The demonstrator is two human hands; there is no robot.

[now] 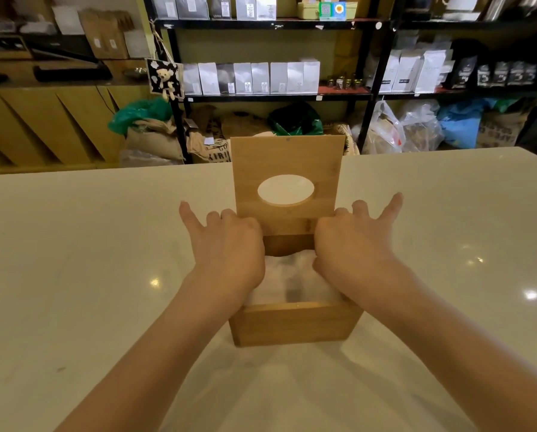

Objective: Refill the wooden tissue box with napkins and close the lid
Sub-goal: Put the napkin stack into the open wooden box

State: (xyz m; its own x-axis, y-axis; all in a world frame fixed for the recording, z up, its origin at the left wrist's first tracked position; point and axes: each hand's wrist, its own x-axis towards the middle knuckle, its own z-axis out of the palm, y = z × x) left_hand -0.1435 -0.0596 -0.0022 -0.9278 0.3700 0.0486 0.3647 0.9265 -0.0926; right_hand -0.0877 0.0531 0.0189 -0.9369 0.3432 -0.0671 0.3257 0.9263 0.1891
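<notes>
The box is standing on the table, with its lid raised upright (oval hole facing the camera). Napkins are lying inside. The lid's lower edges are being gripped by the left hand and right hand, with outer fingers splayed.

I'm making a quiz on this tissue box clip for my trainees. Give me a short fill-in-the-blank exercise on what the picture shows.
1. The lid of the wooden box stands ____.
2. The hole cut in the lid has an ____ shape.
3. The white napkins lie ____ the box.
4. The left hand and right hand are at the box, which rests on a pale ____.

Missing words: open; oval; inside; table
</notes>
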